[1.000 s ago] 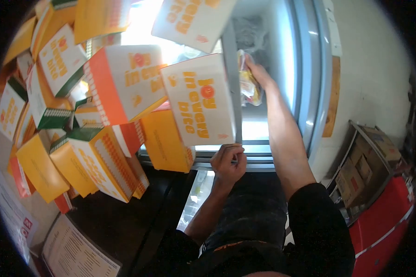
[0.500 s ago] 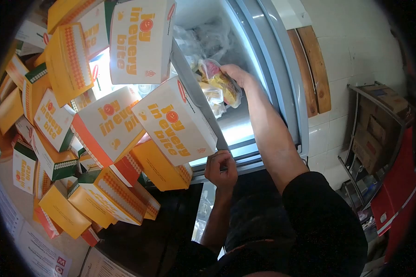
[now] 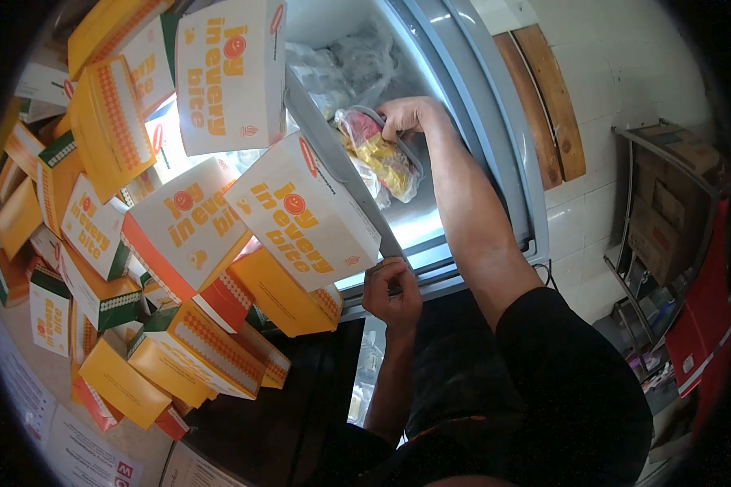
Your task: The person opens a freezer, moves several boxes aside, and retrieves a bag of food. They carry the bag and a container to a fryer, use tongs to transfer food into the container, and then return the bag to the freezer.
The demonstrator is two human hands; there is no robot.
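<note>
My right hand (image 3: 410,118) reaches down into a lit chest freezer (image 3: 463,105). Its fingers are closed on the upper edge of a clear plastic bag (image 3: 386,154) with red and yellow contents. A greyish curved rim shows along the bag's right side. My left hand (image 3: 392,294) is closed, with curled fingers, at the freezer's near edge beside the lower end of the grey lid edge (image 3: 341,166). Whatever lies inside those fingers is hidden. More clear plastic bags (image 3: 361,65) lie deeper in the freezer.
Printed cardboard food boxes (image 3: 300,215), white, yellow, orange and green, are heaped on the left, some against the lid edge. Printed sheets (image 3: 89,442) lie at lower left. Wooden boards (image 3: 540,105) are at the wall. A metal rack (image 3: 625,211) with cardboard cartons (image 3: 666,203) stands right.
My right hand has moved slightly up and left, its fingers bending further over the bag's edge. The view has shifted a little. My left hand stays at the freezer edge.
</note>
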